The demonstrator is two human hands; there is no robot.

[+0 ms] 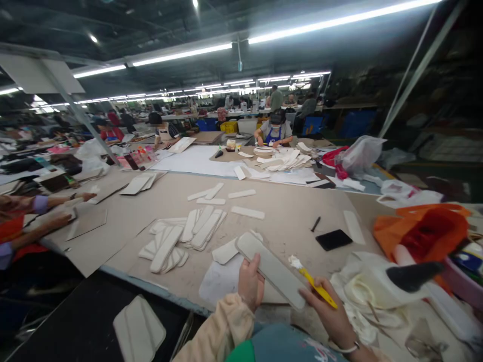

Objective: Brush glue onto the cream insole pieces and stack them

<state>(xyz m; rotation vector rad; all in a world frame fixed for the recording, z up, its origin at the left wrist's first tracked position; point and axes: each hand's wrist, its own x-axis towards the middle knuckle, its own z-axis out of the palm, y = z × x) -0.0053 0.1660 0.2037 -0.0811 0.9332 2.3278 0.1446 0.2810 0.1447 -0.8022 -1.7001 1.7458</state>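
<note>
A long pale grey strip with rounded ends (269, 269) is tilted up off the table, and my left hand (251, 281) grips its side with the thumb on top. My right hand (334, 314) is closed around a yellow-handled brush (317, 286). The brush tip is coated in something white and points away from me. Fingertips of the same hand touch the strip's near end. Under and behind the strip lie another white piece (226, 250) and a white sheet (221, 279). Left of these, similar strips (166, 249) are heaped in an overlapping pile.
Several loose strips (247, 212) lie further back. To the right are a black phone (334, 240), a small dark tool (316, 223), an orange bag (418, 226) and a white bottle with a dark nozzle (400, 279). A co-worker's arms (49, 211) reach in at left; others sit across.
</note>
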